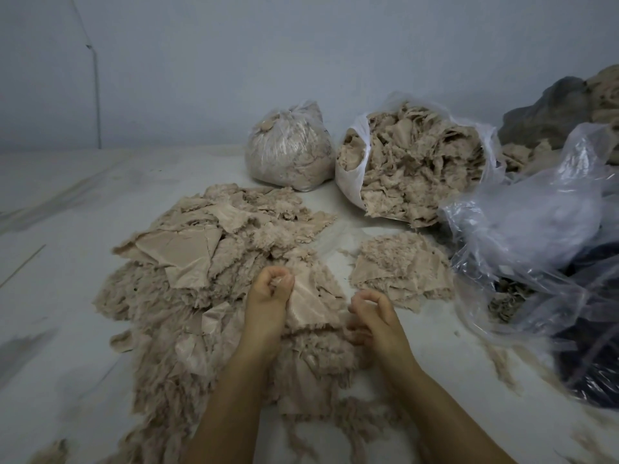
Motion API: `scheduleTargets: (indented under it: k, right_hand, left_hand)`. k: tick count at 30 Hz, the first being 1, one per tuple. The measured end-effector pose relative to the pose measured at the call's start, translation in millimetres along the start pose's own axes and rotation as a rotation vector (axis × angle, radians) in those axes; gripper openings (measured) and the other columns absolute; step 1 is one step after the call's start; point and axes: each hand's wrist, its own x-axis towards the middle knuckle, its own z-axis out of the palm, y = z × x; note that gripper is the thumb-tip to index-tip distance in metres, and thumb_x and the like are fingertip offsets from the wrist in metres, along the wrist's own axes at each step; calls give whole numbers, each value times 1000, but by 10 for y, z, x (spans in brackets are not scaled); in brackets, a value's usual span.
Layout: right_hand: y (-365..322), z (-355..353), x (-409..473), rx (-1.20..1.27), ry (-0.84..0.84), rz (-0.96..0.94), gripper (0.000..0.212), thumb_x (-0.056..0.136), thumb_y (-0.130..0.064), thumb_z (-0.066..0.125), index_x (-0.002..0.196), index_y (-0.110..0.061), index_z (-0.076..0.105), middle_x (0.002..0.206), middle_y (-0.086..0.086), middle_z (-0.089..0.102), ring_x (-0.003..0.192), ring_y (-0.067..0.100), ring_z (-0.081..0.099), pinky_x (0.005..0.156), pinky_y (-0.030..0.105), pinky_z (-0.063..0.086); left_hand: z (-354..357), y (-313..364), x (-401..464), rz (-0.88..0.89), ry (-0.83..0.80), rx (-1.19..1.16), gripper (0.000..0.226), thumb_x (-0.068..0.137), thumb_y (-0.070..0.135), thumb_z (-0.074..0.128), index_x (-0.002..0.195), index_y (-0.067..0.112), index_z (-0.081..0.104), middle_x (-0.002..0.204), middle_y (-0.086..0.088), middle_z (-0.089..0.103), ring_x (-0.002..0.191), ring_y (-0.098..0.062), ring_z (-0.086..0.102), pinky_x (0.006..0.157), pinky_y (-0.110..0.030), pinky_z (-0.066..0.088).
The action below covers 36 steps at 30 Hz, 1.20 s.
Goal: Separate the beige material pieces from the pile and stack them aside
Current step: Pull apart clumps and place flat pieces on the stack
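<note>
The left hand (269, 296) pinches a beige piece (311, 303) atop the pile (207, 262); the right hand (370, 316), fingers curled, grips its near edge. Right of it lies the stack (398, 266). Beyond, a tied bag (288, 152) and an open bag (415, 162) hold beige scraps; crumpled plastic (536, 229) crowds the right.

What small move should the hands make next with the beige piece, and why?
Probably lift the beige piece off the big pile and carry it right to the small stack. The left hand already grips its upper edge and the right hand curls at its right edge, though its grip is unclear.
</note>
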Motion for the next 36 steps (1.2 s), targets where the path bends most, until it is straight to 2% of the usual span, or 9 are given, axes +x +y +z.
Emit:
scheduleTargets:
  k: [4, 8, 10, 16, 22, 25, 28, 33, 36]
  right_hand:
    - [-56, 157, 60, 10, -114, 194, 45, 86, -50, 61, 123, -28, 49, 113, 2, 63, 92, 18, 68, 74, 35, 58]
    - [-36, 271, 103, 177, 9, 168, 20, 88, -19, 67, 103, -7, 64, 70, 1, 68, 55, 12, 60, 53, 26, 51]
    - [-30, 276, 95, 220, 100, 109, 4, 87, -11, 67, 88, -7, 65, 63, 1, 64, 53, 12, 56, 54, 27, 50]
    - [-21, 63, 53, 240, 228, 14, 10, 81, 1, 69, 77, -3, 61, 48, -3, 54, 41, 5, 45, 44, 16, 42]
    - [-4, -16, 4, -23, 37, 24, 5, 87, -8, 67, 91, -5, 64, 53, 1, 56, 41, 9, 47, 43, 18, 42]
    - [-69, 72, 28, -8, -123, 52, 22, 92, -31, 57, 112, -21, 62, 72, 0, 65, 48, 10, 55, 47, 22, 48]
    - [-115, 137, 45, 79, -286, 131, 30, 89, -29, 58, 117, -17, 57, 64, 0, 63, 52, 10, 57, 50, 22, 50]
    - [-69, 88, 43, -23, -151, 5, 22, 84, -20, 69, 62, -16, 68, 46, -4, 44, 43, 10, 32, 41, 19, 29]
    - [-65, 62, 40, -37, -119, -39, 24, 83, -14, 70, 59, -14, 66, 42, -9, 45, 37, 4, 32, 39, 13, 28]
  left_hand:
    - [86, 55, -48, -91, -61, -227, 14, 97, 7, 47, 100, 18, 55, 84, -5, 69, 70, -15, 67, 60, -28, 56]
    - [107, 87, -45, -172, -22, -311, 21, 98, 5, 45, 108, 20, 56, 95, -8, 70, 75, -16, 70, 56, -25, 56]
    - [110, 75, -38, -208, 36, -281, 20, 99, 6, 42, 110, 16, 56, 98, -10, 67, 77, -19, 68, 56, -26, 56]
    - [-34, 140, 7, -189, 98, -298, 23, 100, 6, 38, 90, 9, 58, 86, -12, 65, 67, -19, 64, 50, -23, 55]
    - [-87, 219, 89, -239, -72, -294, 19, 98, 4, 42, 89, 11, 57, 75, -9, 65, 53, -14, 62, 48, -23, 52]
    - [-32, 205, 46, -268, -198, -297, 17, 97, 2, 43, 95, 8, 60, 74, -8, 70, 57, -16, 66, 49, -24, 54]
    - [-21, 215, 25, -272, -252, -314, 18, 96, 2, 44, 93, 7, 61, 75, -10, 69, 60, -17, 67, 52, -25, 55]
    - [-140, 269, 109, -263, -174, -268, 21, 96, -1, 42, 88, 8, 60, 68, -7, 68, 52, -15, 63, 48, -24, 54]
    - [-193, 297, 161, -277, -117, -241, 23, 97, 0, 42, 84, 9, 59, 67, -7, 67, 51, -14, 62, 45, -22, 53]
